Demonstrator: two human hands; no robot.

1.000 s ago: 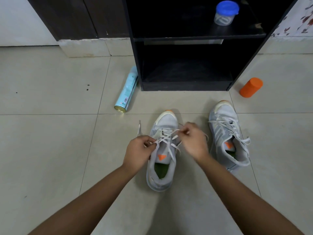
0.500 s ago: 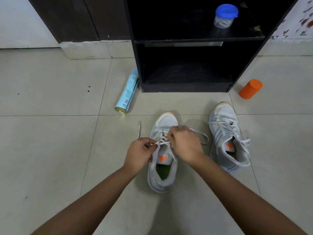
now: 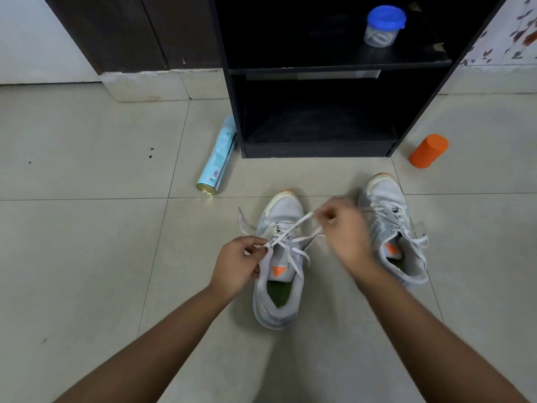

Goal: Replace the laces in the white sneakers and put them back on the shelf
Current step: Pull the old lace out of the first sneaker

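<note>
Near sneaker (image 3: pixel 286 209) is set on the tiled floor (image 3: pixel 87 257) in front of the black shelf (image 3: pixel 316 149), toe pointed at the shelf, not on it. Lace (image 3: pixel 302 221) is partly threaded through the eyelets, with loose strands crossed over the tongue. Left hand (image 3: pixel 235 266) is placed at the sneaker's left side, farther from the shelf than the toe, thumb and fingers pinched on a lace strand by the eyelets. Right hand (image 3: pixel 345 231) is held at the sneaker's right, closer to the shelf than the left hand, fingers curled and pinched on another strand of the same lace, which is stretched from the eyelets up to the fingertips. This hand is blurred, so exact finger contact cannot be told. A free lace end is laid on the floor left of the toe. Second sneaker (image 3: pixel 406 257) is stood in front of the shelf's right corner, partly hidden by the right hand, laced, ends hanging loose. Spray can (image 3: pixel 218 158) is laid on its side against the shelf's left foot. Orange container (image 3: pixel 429 151) is laid on the floor just right of the shelf. Blue-lidded jar (image 3: pixel 383 26) is stood on the shelf's upper board.
</note>
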